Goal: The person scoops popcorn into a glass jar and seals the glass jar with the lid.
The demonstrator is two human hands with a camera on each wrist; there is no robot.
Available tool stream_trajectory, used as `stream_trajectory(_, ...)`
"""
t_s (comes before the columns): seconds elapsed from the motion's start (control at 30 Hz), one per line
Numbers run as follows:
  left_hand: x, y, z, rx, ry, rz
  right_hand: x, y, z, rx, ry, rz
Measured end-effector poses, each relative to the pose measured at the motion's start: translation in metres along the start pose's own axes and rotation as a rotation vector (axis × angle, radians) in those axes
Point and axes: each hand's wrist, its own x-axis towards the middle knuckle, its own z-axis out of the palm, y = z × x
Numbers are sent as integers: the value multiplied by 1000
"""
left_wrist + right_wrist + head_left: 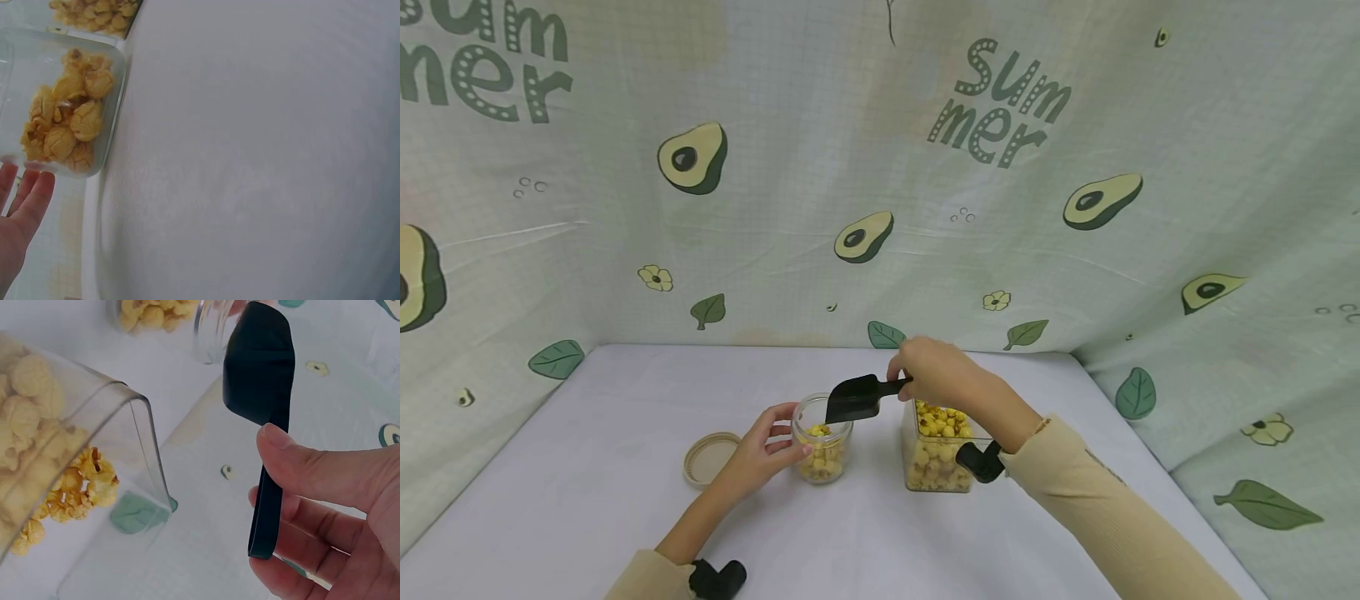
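My left hand (767,450) holds a glass jar (837,450) by its side, thumb in front and fingers behind. Popcorn (69,119) fills the lower part of the jar, which stands on the table. Between thumb and fingers, my right hand (943,375) grips the handle of a black scoop (854,398). The scoop's tip is over the right side of the jar's mouth; I cannot tell whether anything lies in it. Below the right hand stands a clear square container (917,467) holding popcorn (72,487), partly hidden by the right forearm.
To the left of the jar, a round beige-rimmed lid (696,471) lies flat on the white table (865,550). A cloth (790,183) printed with avocados and leaves hangs behind the table and along its sides. Black wrist cameras (981,461) are worn on both wrists.
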Motion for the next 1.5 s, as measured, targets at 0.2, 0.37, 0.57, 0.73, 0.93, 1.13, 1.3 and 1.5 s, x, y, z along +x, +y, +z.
stream_trajectory(0.2,-1,0,0,1,-3,-8,-7,5,8,46,50,-30)
stream_trajectory(0.37,-2,0,-1,-4,0,-9,-12,11,15,164,92,-35)
stream_trajectory(0.57,-2,0,0,-5,-3,-9,-17,22,23,337,146,-24)
stream_trajectory(0.73,-2,0,1,2,5,-23,-24,30,29,380,219,-45)
stream_trajectory(0.93,-2,1,3,-1,15,-18,-30,36,34,418,313,-60)
stream_trajectory(1.13,-2,1,3,-5,15,-15,-34,40,38,453,363,-63)
stream_trajectory(1.3,-2,2,3,-2,15,-16,-37,45,39,452,390,-63)
stream_trajectory(1.5,-3,4,2,-9,18,-13,-42,51,39,451,407,-51)
